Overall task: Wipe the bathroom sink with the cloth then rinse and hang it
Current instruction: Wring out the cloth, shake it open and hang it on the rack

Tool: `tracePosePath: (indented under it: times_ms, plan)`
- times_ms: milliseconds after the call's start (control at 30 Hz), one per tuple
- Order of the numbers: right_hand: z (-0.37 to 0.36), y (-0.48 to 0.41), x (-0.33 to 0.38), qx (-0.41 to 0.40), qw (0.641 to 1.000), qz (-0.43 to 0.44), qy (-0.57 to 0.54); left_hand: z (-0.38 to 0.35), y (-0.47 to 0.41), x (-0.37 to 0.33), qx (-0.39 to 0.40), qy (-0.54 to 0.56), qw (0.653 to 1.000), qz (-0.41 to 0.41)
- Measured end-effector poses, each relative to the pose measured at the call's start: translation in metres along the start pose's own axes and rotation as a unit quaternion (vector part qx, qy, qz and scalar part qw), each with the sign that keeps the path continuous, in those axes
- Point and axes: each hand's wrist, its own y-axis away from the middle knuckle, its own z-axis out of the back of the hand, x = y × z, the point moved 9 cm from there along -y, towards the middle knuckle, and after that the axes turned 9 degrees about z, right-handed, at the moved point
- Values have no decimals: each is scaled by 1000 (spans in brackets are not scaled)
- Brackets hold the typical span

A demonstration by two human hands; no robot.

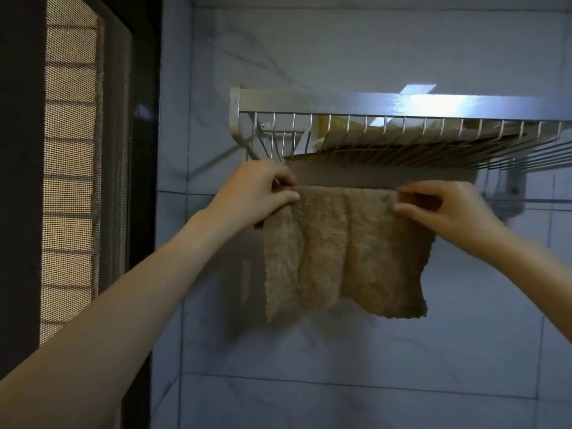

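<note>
Hanging over a flat bar (380, 181) under a wire rack (371, 134), the tan cloth (343, 252) droops against the tiled wall (340, 57). At its top left corner the left hand (257, 190) pinches the cloth between thumb and fingers; the right hand (448, 209) pinches the top right edge. A mesh window (71, 165) stands to the left.

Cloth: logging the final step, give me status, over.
Status: left grip pinches the cloth at top left, right grip at top right. Cloth hangs spread, top edge at the bar under the wire rack. Nothing in the way.
</note>
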Motion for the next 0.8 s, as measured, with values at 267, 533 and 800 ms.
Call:
tracePosePath:
  times_ms: [267, 533, 800]
  plan:
    - [14, -28, -23, -53, 996, -51, 41, 5, -29, 3, -41, -123, 991, -26]
    - [13, -8, 2, -18, 996, 63, 56, 7, 12, 0, -87, -54, 991, -82]
    - [6, -3, -22, -14, 996, 24, 80, 8, 6, 9, -78, -97, 988, -95]
